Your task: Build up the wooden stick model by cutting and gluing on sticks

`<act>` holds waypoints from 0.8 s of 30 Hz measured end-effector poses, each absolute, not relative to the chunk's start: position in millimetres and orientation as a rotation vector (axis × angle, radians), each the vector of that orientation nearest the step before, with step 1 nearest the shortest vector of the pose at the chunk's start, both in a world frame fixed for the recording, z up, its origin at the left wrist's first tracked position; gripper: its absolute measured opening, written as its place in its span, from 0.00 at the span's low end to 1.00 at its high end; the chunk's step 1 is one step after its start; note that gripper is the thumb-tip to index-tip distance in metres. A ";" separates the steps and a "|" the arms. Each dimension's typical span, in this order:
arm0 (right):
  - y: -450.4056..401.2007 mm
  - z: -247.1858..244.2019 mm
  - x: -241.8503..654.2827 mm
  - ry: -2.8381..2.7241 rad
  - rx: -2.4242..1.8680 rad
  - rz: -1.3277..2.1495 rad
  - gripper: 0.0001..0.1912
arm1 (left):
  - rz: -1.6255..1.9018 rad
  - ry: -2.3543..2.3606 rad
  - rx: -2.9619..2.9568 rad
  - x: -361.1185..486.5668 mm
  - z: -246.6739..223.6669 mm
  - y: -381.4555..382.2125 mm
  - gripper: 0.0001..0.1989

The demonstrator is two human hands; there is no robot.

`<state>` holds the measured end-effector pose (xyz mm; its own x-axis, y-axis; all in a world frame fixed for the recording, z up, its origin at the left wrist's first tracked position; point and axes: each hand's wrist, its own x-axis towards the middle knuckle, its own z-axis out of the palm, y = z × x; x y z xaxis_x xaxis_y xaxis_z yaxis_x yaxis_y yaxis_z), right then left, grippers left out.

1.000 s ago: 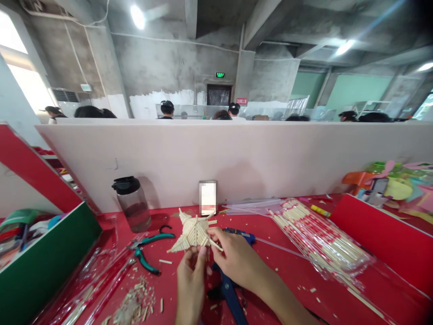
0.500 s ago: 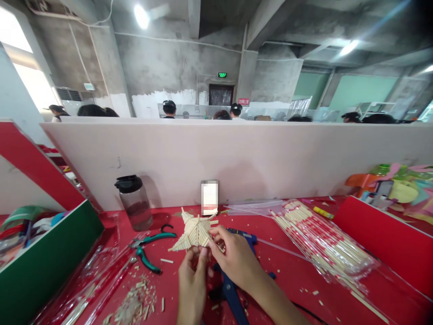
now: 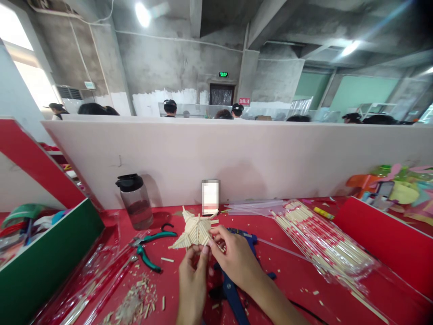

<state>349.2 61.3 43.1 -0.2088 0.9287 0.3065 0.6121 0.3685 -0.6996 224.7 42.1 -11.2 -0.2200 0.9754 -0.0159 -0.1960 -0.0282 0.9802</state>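
Observation:
A pale star-shaped piece built of short wooden sticks point(image 3: 195, 231) is held above the red table, its points spread left and up. My left hand point(image 3: 195, 264) pinches its lower edge between thumb and fingers. On its right side, my right hand point(image 3: 228, 246) has thumb and forefinger closed at the edge; whether a small stick is between them is hidden. Under my right forearm lies a blue glue gun point(image 3: 232, 293), partly covered. Green-handled pliers point(image 3: 149, 253) lie open to the left of my hands.
Wood scraps point(image 3: 133, 302) litter the table point(image 3: 182, 280) at front left. A water bottle point(image 3: 135, 203) stands by the white partition point(image 3: 169, 158). Packs of wooden sticks point(image 3: 321, 239) lie to the right, near a red box wall point(image 3: 385, 243). A green box wall point(image 3: 54, 239) stands left.
Hands and star stay in nearly the same place and grip. The whole view has shifted very slightly.

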 end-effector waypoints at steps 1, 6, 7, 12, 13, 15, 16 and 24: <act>61.2 43.1 349.2 -1.923 -1.332 0.574 0.09 | 1.461 1.214 0.956 224.6 -11.1 41.9 0.24; 61.5 41.9 349.4 -1.917 -1.329 0.584 0.10 | 1.454 1.203 0.958 224.7 -12.5 42.4 0.24; 61.8 41.5 349.4 -1.917 -1.332 0.582 0.10 | 1.450 1.204 0.959 224.8 -12.9 42.7 0.24; 62.4 40.6 348.2 -1.908 -1.332 0.580 0.09 | 1.436 1.207 0.975 225.2 -13.2 42.7 0.24; 62.3 40.6 347.8 -1.906 -1.330 0.581 0.09 | 1.433 1.204 0.977 225.3 -12.8 42.4 0.25; 61.9 41.0 347.0 -1.904 -1.328 0.582 0.08 | 1.436 1.199 0.974 225.5 -11.9 42.0 0.25; 61.7 41.3 346.6 -1.903 -1.330 0.580 0.08 | 1.442 1.194 0.969 225.7 -11.5 41.8 0.25; 62.0 40.4 344.2 -1.902 -1.349 0.568 0.08 | 1.446 1.167 0.959 226.4 -12.0 41.9 0.25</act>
